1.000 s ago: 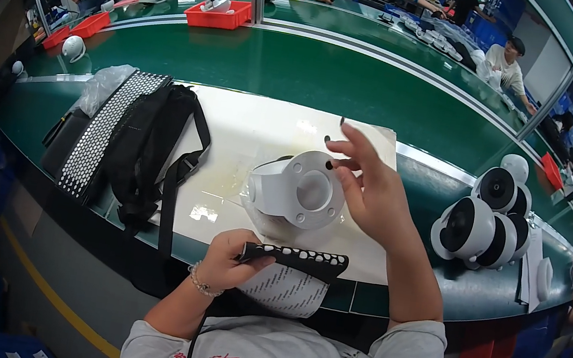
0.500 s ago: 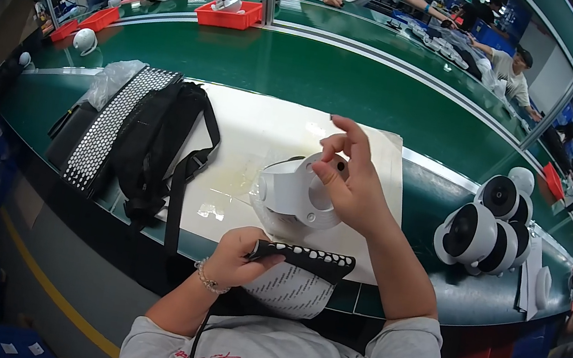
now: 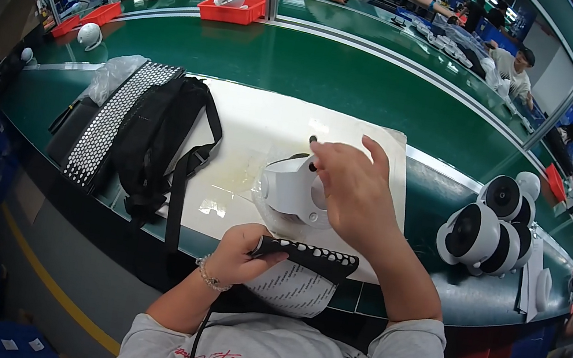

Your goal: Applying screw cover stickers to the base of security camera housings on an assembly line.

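My left hand (image 3: 243, 255) is closed on the edge of a black adhesive pad sheet (image 3: 312, 257) with round cut-outs and a white printed backing, held near the table's front edge. Above the white board, my right hand (image 3: 355, 193) has a small black round pad (image 3: 313, 140) at its fingertips, with another finger raised. Below and partly behind that hand rests a white plastic housing (image 3: 284, 187), lying on clear plastic wrap. The hand hides much of its right side. A dark spot shows on the housing beside the fingers.
A black bag (image 3: 155, 137) with straps lies at the left, beside a dotted sheet (image 3: 117, 120) and a clear plastic bag (image 3: 112, 79). Several white-and-black round units (image 3: 472, 233) cluster at the right. Red trays (image 3: 232, 9) stand beyond the green table, where other people work.
My right hand has come down and turned over the housing, bringing the small black pad lower and leftward. My left hand stays on the sheet.
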The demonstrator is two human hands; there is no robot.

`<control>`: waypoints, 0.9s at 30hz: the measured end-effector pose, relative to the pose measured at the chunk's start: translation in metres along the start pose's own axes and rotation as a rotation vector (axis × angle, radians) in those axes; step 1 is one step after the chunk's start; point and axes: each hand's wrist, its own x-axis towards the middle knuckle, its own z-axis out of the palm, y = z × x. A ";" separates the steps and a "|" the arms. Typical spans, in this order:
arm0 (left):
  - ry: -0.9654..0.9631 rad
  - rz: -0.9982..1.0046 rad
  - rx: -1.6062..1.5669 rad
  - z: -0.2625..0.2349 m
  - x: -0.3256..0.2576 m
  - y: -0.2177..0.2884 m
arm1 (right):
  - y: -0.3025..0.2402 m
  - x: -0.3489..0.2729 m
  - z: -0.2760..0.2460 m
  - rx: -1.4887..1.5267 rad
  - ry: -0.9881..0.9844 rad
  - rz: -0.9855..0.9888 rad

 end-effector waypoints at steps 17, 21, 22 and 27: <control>0.022 -0.077 -0.064 -0.001 -0.007 0.000 | 0.009 -0.045 0.010 0.324 -0.208 0.205; 0.024 -0.080 -0.048 -0.002 -0.008 -0.004 | 0.010 -0.048 0.010 0.475 -0.229 0.257; 0.023 -0.081 -0.047 -0.002 -0.009 -0.004 | 0.010 -0.049 0.011 0.476 -0.228 0.259; 0.047 -0.146 0.012 -0.001 -0.007 -0.002 | 0.021 -0.055 0.012 0.107 -0.064 -0.085</control>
